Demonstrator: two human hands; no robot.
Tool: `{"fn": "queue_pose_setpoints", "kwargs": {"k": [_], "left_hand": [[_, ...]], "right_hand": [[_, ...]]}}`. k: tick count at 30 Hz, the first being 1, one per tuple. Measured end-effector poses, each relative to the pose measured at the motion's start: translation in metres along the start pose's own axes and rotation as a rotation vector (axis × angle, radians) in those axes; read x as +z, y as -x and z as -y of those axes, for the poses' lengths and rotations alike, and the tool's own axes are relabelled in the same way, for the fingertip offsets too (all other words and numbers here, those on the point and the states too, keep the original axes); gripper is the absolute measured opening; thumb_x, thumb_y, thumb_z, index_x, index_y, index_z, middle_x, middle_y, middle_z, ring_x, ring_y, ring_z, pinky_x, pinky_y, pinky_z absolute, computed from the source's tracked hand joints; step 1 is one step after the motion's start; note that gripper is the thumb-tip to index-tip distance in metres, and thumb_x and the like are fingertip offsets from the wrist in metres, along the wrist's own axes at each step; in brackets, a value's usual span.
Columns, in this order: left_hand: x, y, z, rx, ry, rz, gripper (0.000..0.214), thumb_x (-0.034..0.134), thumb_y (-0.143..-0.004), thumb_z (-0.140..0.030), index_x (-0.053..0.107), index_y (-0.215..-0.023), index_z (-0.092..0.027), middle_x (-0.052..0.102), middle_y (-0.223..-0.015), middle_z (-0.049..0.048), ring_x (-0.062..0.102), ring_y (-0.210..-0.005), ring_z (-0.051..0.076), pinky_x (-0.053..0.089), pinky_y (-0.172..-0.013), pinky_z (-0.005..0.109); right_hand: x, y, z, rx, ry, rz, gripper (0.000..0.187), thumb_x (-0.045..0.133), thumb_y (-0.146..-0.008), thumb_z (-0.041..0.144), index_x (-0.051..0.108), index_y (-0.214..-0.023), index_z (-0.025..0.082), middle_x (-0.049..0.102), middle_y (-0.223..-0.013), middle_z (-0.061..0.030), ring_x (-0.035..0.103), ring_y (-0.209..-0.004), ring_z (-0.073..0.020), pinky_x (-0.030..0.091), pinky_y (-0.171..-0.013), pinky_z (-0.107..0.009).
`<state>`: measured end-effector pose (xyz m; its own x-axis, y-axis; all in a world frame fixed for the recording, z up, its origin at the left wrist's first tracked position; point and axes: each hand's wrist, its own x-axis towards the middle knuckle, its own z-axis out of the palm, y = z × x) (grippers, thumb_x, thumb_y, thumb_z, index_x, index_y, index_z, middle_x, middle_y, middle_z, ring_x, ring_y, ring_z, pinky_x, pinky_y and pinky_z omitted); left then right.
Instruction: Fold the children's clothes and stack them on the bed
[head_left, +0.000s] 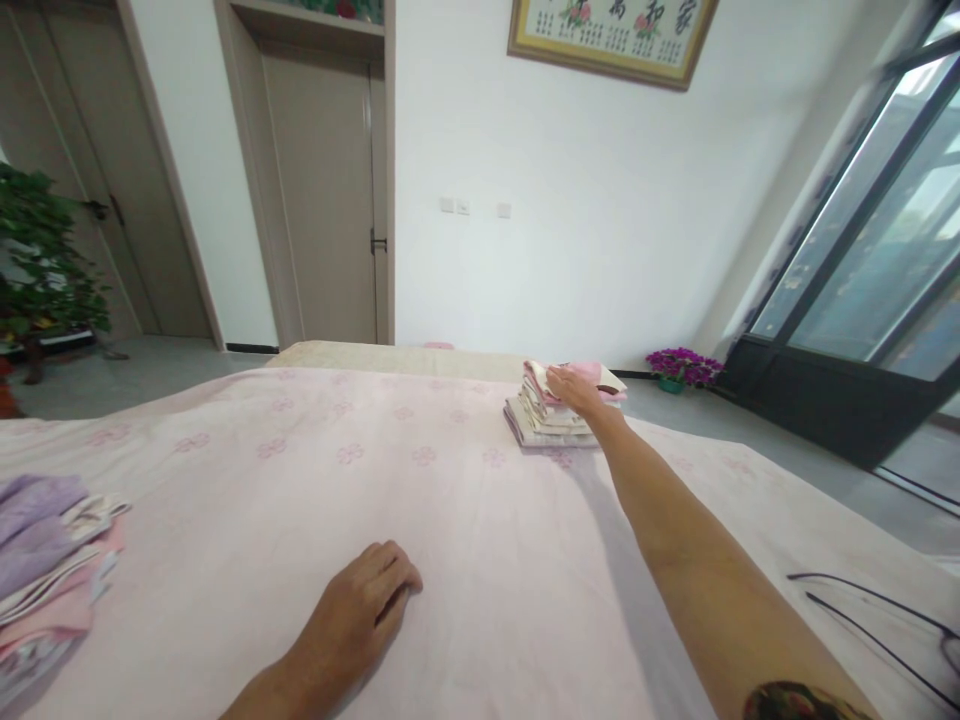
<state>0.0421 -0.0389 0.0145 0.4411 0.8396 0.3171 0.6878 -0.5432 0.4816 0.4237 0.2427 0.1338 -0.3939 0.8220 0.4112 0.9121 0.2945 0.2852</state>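
My right hand (576,388) reaches far forward and lies flat on top of a neat stack of folded cloths (555,428), cream, pink and pale grey. Its fingers are stretched out and seem to grip nothing. Nearer to me, my left hand (367,600) rests on the pale pink flowered sheet (480,560). The fingers of that hand are bent and close together, with no object visible in them. At the left edge lies a looser pile of folded cloths (52,570), purple on top with cream and pink below, partly out of view.
Thin dark wire-like arms of an object (877,610) lie on the sheet at the lower right. Past the bed stand a purple flower pot (671,384), a glazed dark-framed door (840,330) and, at left, a leafy plant (37,260). A white wall (540,270) rises behind.
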Motion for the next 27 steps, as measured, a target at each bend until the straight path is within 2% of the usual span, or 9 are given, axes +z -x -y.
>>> {"fn": "queue_pose_setpoints", "kwargs": {"k": [4,7,8,10,13,16,18,22,27], "left_hand": [[0.0,0.002,-0.001,-0.004,-0.003,-0.036,0.022,0.042,-0.09,-0.009,0.06,-0.089,-0.021,0.062,-0.092,0.0036,0.057,-0.087,0.018,0.045,-0.079,0.031],[-0.003,0.003,-0.005,-0.02,-0.008,-0.055,0.022,0.043,-0.089,-0.009,0.062,-0.088,-0.021,0.063,-0.091,0.0035,0.057,-0.087,0.018,0.045,-0.079,0.031],[-0.004,0.003,-0.005,-0.025,-0.008,-0.061,0.022,0.043,-0.089,-0.01,0.062,-0.088,-0.021,0.063,-0.091,0.0036,0.057,-0.088,0.018,0.045,-0.08,0.031],[-0.005,0.003,-0.005,-0.03,-0.007,-0.072,0.022,0.044,-0.089,-0.011,0.063,-0.088,-0.021,0.063,-0.092,0.0036,0.058,-0.089,0.018,0.045,-0.08,0.03],[-0.005,0.004,-0.003,-0.036,-0.012,-0.094,0.022,0.046,-0.088,-0.011,0.065,-0.089,-0.021,0.064,-0.092,0.0034,0.059,-0.09,0.017,0.045,-0.082,0.029],[-0.005,0.006,0.002,-0.084,-0.009,-0.131,0.021,0.048,-0.087,-0.012,0.067,-0.089,-0.022,0.066,-0.093,0.0027,0.061,-0.091,0.017,0.045,-0.082,0.028],[-0.007,0.009,0.007,-0.181,-0.002,-0.185,0.022,0.048,-0.087,-0.013,0.068,-0.091,-0.022,0.069,-0.094,0.0024,0.063,-0.09,0.017,0.045,-0.081,0.028],[-0.028,0.021,0.029,-0.388,-0.035,-0.353,0.023,0.048,-0.088,-0.016,0.068,-0.097,-0.021,0.072,-0.098,0.0032,0.065,-0.09,0.018,0.046,-0.08,0.03],[-0.091,0.049,0.072,-0.485,-0.224,-0.65,0.027,0.045,-0.087,-0.017,0.069,-0.101,-0.02,0.071,-0.105,0.0059,0.063,-0.099,0.021,0.045,-0.09,0.032]], "right_hand": [[-0.017,0.016,0.022,0.229,-0.105,-0.198,0.041,0.03,-0.099,0.027,0.059,-0.124,0.012,0.062,-0.126,-0.0165,0.054,-0.12,-0.0263,0.039,-0.103,-0.042],[-0.027,0.043,0.063,0.299,-0.422,-0.375,0.039,0.034,-0.097,0.027,0.062,-0.12,0.015,0.065,-0.124,-0.0112,0.055,-0.119,-0.0223,0.039,-0.105,-0.037],[-0.029,0.056,0.08,0.281,-0.511,-0.355,0.037,0.036,-0.096,0.028,0.064,-0.118,0.017,0.066,-0.123,-0.0096,0.056,-0.117,-0.0217,0.04,-0.104,-0.036],[-0.03,0.087,0.119,0.229,-0.613,-0.186,0.037,0.038,-0.095,0.03,0.063,-0.121,0.02,0.066,-0.124,-0.0078,0.058,-0.117,-0.0208,0.041,-0.104,-0.036],[-0.03,0.138,0.174,0.102,-0.539,0.118,0.047,0.045,-0.094,0.037,0.058,-0.133,0.016,0.057,-0.138,-0.013,0.05,-0.129,-0.0263,0.034,-0.111,-0.041],[-0.03,0.182,0.215,0.083,-0.49,0.329,0.055,0.041,-0.095,0.041,0.051,-0.141,0.013,0.047,-0.148,-0.0164,0.041,-0.138,-0.0288,0.031,-0.114,-0.043],[-0.031,0.202,0.232,0.081,-0.461,0.35,0.056,0.038,-0.096,0.043,0.049,-0.143,0.014,0.042,-0.151,-0.0156,0.036,-0.141,-0.0289,0.028,-0.115,-0.043],[-0.032,0.221,0.246,0.095,-0.387,0.261,0.056,0.034,-0.097,0.044,0.045,-0.146,0.017,0.037,-0.155,-0.0107,0.027,-0.146,-0.0278,0.02,-0.119,-0.045],[-0.033,0.223,0.247,0.101,-0.382,0.232,0.055,0.033,-0.097,0.043,0.049,-0.144,0.018,0.042,-0.152,-0.0109,0.032,-0.143,-0.027,0.023,-0.117,-0.045]]}}
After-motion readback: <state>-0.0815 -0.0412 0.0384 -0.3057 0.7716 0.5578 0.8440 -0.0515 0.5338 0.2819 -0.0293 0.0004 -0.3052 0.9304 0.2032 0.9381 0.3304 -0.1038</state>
